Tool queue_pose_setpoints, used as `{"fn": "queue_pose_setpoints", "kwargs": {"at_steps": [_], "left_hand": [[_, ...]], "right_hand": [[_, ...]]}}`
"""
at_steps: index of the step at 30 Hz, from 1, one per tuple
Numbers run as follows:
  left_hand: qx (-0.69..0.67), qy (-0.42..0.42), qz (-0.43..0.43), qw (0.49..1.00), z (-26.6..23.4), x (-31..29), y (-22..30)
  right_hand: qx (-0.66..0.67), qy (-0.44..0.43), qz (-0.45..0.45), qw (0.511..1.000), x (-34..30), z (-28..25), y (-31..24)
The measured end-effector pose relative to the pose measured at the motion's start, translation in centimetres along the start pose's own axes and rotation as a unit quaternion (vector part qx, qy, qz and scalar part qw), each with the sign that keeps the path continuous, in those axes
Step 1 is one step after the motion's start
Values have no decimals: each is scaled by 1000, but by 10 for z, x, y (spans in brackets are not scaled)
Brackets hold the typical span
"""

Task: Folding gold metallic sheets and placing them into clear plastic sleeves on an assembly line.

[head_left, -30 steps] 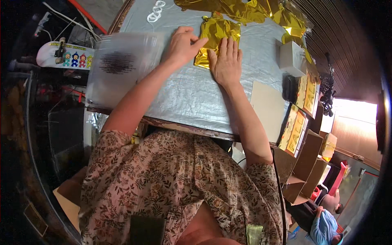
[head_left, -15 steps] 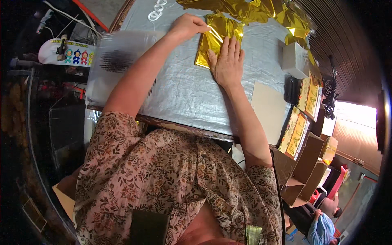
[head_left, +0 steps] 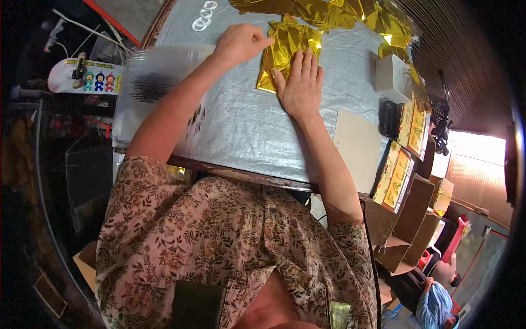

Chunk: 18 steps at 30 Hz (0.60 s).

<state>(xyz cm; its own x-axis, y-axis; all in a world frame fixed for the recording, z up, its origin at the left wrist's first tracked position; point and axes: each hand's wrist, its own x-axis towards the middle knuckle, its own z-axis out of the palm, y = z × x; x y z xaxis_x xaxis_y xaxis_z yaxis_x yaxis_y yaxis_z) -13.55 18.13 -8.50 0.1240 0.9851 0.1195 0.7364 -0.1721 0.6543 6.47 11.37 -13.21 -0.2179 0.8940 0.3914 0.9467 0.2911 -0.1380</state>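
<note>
A gold foil sheet, folded into a flat, shiny rectangle (head_left: 275, 60), lies on the silver-covered table. My right hand (head_left: 301, 85) rests flat on its lower right part, fingers stretched out and thumb apart. At the foil's upper left edge is my left hand (head_left: 241, 44), its fingers curled and the tips drawn together. Whether those tips hold anything is too small to make out. Up and left of that hand, a few white rings (head_left: 203, 21) lie in an overlapping row.
More crumpled gold foil (head_left: 307, 12) runs along the far edge. Clear plastic sheets (head_left: 131, 115) lie at the left. On the right are a white box (head_left: 393, 79), a beige card (head_left: 356, 145), a black object (head_left: 390, 119) and printed boxes (head_left: 395, 178). Another person (head_left: 435, 304) is at the lower right.
My left hand has drawn slightly left and down from the foil's upper left edge, its fingers more curled. The right hand stays flat on the foil. The whole view has shifted a little.
</note>
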Motion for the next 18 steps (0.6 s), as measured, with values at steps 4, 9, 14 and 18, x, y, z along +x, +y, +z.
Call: {"fn": "queue_pose_setpoints", "kwargs": {"at_steps": [4,9,14,18], "left_hand": [[55,-43,-46,997,1,-7,8],[-29,-68,-97,993,4,-5,4],[-63,-49,-73,994,5,-7,2],[-17,-25,-56,998,8,-11,13]], "right_hand": [[7,0,-2,1000,1,-1,-1],[0,-3,1,1000,2,1,-1],[0,-5,3,1000,1,2,0],[5,1,1,1000,-1,1,1]]}}
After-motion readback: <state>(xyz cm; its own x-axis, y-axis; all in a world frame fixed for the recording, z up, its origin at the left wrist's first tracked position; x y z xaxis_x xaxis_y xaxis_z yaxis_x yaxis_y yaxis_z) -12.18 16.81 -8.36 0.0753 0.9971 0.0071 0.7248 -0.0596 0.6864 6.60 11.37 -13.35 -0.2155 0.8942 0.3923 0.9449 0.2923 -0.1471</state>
